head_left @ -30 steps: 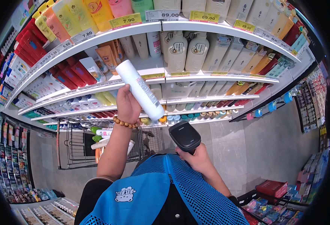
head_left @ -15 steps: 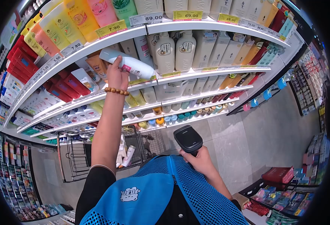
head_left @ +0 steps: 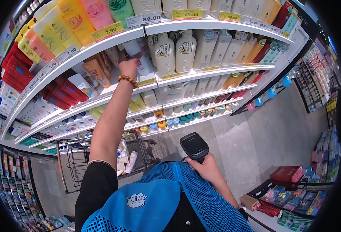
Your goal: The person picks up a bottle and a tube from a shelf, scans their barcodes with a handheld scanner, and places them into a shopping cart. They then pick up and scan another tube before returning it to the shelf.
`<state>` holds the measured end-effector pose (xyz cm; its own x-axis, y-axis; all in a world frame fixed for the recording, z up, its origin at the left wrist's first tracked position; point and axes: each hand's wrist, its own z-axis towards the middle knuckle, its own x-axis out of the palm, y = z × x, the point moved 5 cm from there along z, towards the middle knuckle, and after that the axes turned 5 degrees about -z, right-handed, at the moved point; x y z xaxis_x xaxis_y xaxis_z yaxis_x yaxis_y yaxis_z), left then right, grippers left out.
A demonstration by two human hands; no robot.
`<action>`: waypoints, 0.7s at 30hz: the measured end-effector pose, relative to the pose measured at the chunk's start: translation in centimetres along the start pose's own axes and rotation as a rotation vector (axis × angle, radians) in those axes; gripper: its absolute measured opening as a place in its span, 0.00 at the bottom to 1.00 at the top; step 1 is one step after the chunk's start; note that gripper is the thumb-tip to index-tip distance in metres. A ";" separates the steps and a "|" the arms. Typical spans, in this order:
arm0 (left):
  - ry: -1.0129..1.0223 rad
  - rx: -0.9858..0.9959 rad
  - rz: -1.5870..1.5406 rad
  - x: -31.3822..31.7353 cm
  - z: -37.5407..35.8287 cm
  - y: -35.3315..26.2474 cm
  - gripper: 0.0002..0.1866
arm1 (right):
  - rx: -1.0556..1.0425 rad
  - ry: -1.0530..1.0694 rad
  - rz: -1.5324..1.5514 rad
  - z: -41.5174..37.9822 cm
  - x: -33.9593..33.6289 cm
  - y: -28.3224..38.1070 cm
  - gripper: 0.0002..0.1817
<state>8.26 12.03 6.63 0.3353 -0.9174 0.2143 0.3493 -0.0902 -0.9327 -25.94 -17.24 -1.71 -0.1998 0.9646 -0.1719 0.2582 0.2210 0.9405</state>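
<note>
My left hand, with a beaded bracelet at the wrist, reaches into the second shelf. Its fingers are closed round a white bottle, now more upright and partly hidden by the hand. White bottles with pink print stand close beside it. To the right are cream pump bottles, and to the left an orange tube. Down in front of the blue vest, my right hand is wrapped round the handle of a black handheld scanner, its broad head facing up.
A wire shopping cart stands below my left arm, with white bottles in it. The white shelf edge runs across in front. At lower right, a low display rack holds packaged goods.
My left hand has pushed the white bottle deeper into the shelf and turned it from lying sideways to more upright. My right hand still holds the scanner in nearly the same place.
</note>
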 end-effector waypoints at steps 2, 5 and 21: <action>0.029 0.005 0.036 0.4 0.1 0.2 0.32 | 0.007 -0.010 -0.008 -0.1 -0.2 -0.1 0.12; 0.043 0.067 0.185 0.9 -0.3 -0.8 0.28 | 0.043 0.007 -0.034 -0.2 -0.2 -0.6 0.12; 0.234 -0.067 0.731 -1.5 -0.2 6.0 0.32 | 0.052 0.029 -0.069 0.2 0.6 -0.8 0.13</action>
<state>9.73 12.77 0.68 0.2642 -0.8105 -0.5228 0.0540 0.5537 -0.8310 -26.09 -16.85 -2.60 -0.2457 0.9425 -0.2267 0.2914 0.2949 0.9100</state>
